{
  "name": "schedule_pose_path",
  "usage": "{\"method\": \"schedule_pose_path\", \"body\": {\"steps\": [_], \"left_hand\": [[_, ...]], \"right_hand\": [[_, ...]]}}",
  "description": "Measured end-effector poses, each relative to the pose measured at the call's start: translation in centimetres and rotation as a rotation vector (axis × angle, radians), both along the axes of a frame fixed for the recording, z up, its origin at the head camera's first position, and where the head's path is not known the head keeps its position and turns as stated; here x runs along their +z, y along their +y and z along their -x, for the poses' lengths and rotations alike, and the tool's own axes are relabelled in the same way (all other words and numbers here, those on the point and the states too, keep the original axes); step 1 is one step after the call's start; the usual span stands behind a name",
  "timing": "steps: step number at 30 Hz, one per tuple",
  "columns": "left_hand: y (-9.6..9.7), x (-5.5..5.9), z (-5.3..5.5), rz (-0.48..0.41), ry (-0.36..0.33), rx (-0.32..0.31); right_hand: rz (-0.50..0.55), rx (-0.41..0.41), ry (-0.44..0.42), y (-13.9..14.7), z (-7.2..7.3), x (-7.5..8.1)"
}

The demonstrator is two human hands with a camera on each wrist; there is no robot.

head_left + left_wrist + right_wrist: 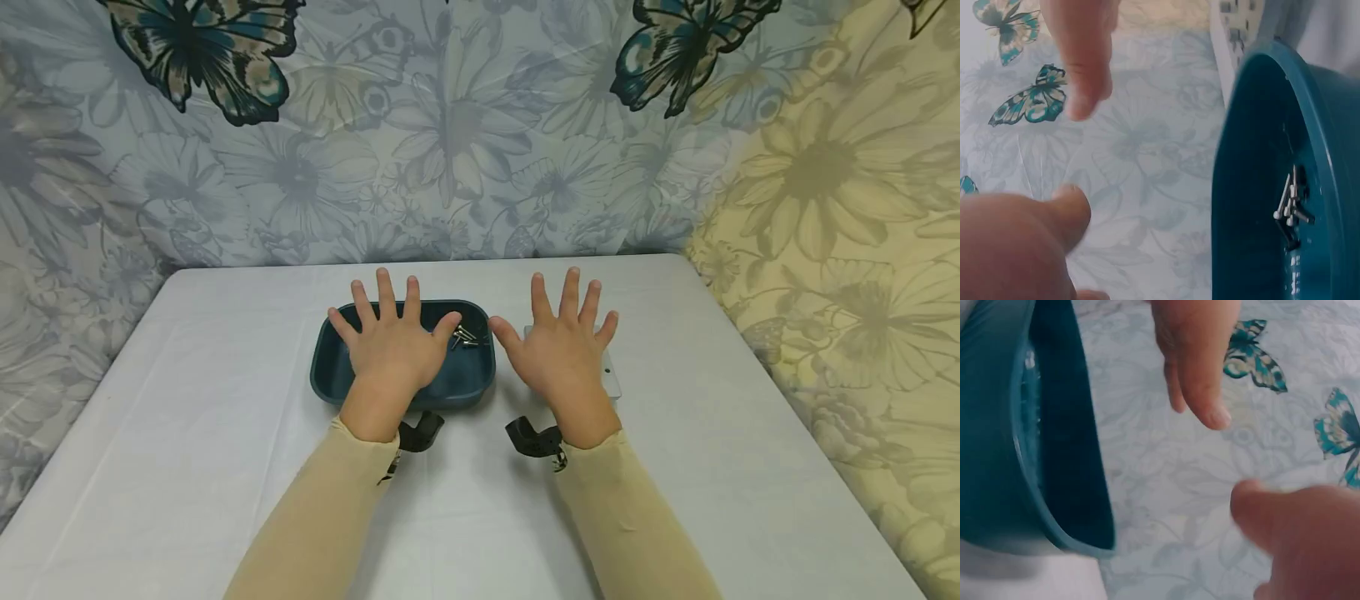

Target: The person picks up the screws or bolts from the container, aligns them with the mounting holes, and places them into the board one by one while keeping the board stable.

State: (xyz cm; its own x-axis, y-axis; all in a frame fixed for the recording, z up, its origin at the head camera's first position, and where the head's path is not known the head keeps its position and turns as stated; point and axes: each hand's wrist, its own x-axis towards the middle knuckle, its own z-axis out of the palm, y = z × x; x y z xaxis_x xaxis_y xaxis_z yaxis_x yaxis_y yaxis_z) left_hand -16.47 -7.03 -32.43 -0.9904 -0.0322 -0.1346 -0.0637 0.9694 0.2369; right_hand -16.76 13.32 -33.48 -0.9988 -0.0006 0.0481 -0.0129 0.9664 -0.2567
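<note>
My left hand point(393, 354) is held above a dark teal tray point(324, 371), its fingers spread and straight, holding nothing. To the right of the tray hovers my right hand point(558, 354), likewise spread with nothing in it. Several small metal screws or bolts point(465, 337) lie inside the tray at its right side; the left wrist view also shows these metal pieces point(1291, 209) in a loose heap. Mostly hidden under the right hand is a pale flat plate point(611, 382) with small dark holes. Part of a light piece with holes point(1241, 22) appears beside the tray in the left wrist view.
A white cloth covers the table point(187, 400). Behind it hangs a floral fabric backdrop point(457, 167) with butterflies, which continues down both sides. Black straps point(422, 432) are worn at both wrists, over beige sleeves.
</note>
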Motion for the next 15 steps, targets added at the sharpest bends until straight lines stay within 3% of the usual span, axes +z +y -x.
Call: {"method": "schedule_pose_path", "body": {"steps": [3, 7, 10, 15], "left_hand": [[-0.5, -0.3, 0.2, -0.103, -0.006, -0.113], [-1.9, -0.9, 0.8, -0.290, -0.008, -0.271], [-3.1, -1.3, 1.3, -0.409, -0.008, -0.316], [-4.1, -2.1, 2.0, -0.544, -0.037, -0.330]], "right_hand": [[0.152, 0.101, 0.025, 2.4, 0.2, 0.5], [0.461, 0.224, 0.023, 7.8, 0.3, 1.2], [0.632, 0.249, -0.039, 11.7, 0.1, 1.0], [0.834, 0.251, -0.232, 16.0, 0.0, -0.7]]}}
